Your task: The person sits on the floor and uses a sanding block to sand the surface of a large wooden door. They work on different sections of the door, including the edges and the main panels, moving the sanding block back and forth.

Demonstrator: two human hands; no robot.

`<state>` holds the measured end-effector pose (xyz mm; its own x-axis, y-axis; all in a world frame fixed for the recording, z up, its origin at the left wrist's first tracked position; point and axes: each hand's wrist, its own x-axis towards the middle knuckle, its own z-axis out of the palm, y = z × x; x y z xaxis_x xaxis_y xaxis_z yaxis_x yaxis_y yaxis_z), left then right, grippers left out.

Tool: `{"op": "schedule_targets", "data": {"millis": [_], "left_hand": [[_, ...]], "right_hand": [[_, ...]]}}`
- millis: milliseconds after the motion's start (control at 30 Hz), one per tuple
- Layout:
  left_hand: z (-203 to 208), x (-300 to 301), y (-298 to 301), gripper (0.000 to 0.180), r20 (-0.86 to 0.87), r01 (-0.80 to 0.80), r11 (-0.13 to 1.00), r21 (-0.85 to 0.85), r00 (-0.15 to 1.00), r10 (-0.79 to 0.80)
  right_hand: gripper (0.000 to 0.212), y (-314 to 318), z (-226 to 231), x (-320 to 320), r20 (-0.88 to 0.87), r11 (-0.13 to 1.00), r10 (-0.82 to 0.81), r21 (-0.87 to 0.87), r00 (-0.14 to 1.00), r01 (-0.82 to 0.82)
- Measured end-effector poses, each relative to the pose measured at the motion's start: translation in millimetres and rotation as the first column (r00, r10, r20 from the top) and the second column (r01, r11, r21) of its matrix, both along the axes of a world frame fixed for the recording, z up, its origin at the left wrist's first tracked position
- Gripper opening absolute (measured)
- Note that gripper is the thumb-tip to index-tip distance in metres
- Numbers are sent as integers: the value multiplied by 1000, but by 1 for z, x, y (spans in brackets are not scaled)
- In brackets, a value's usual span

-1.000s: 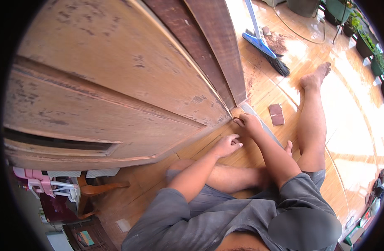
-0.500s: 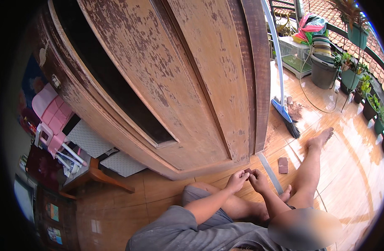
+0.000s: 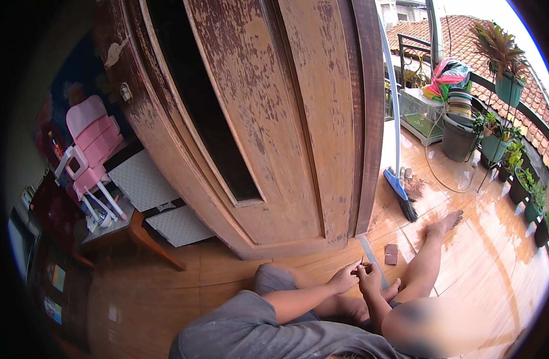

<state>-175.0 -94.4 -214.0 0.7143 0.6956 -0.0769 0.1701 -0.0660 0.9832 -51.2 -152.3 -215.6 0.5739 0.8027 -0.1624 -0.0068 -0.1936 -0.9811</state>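
Note:
My left hand and my right hand meet in front of my lap, both with closed, pinching fingers. Between their fingertips is a small, thin, dark reddish-brown piece that looks like sandpaper, seen almost edge-on. Two matching squares of sandpaper lie against each other on the tiles, right of my hands. Just beyond the hands stands a wooden door, its varnish worn off in patches.
A blue broom leans by the door's edge, with brown dust beside it. Potted plants, a dark bucket and a glass tank line the railing. Left are a pink chair and a wooden-legged table.
My view has tilted and shifted, showing more of the roof and railing. My hands stay together; the sandpaper piece between them has turned and now points upward, thin-edged.

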Motion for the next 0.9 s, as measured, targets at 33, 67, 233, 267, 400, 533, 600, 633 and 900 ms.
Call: {"op": "schedule_targets", "data": {"millis": [33, 67, 233, 267, 400, 533, 600, 633, 900], "left_hand": [[3, 2, 2, 68, -24, -8, 999, 42, 1000, 9], [5, 3, 4, 64, -52, -16, 997, 73, 998, 19], [14, 9, 17, 44, -178, -146, 989, 26, 973, 149], [16, 9, 18, 42, -147, -164, 985, 53, 974, 171], [28, 8, 22, 40, -298, -166, 954, 248, 924, 238], [37, 16, 27, 37, -340, -196, 937, 289, 894, 292], [36, 25, 32, 36, -319, -219, 939, 266, 899, 300], [34, 30, 35, 36, -279, -207, 938, 277, 917, 285], [21, 54, 44, 36, -194, -198, 950, 243, 949, 248]], "right_hand": [[24, -1, -1, 3, -77, 997, 31, 80, 997, -24], [25, -3, -3, 5, -138, 994, 57, 100, 989, -44], [33, -5, -7, 13, -112, 983, 166, 100, 980, -155], [34, -4, -8, 15, -90, 982, 177, 82, 980, -170], [38, 2, -7, 25, 29, 997, 57, 53, 998, -58], [51, 5, 3, 39, 8, 981, -123, 150, 992, 121], [68, 5, 10, 44, -32, 972, -129, 194, 991, 133], [73, 4, 13, 45, 31, 976, -123, 185, 992, 115], [99, 6, 2, 44, 227, 956, 55, 269, 972, -117]]}}
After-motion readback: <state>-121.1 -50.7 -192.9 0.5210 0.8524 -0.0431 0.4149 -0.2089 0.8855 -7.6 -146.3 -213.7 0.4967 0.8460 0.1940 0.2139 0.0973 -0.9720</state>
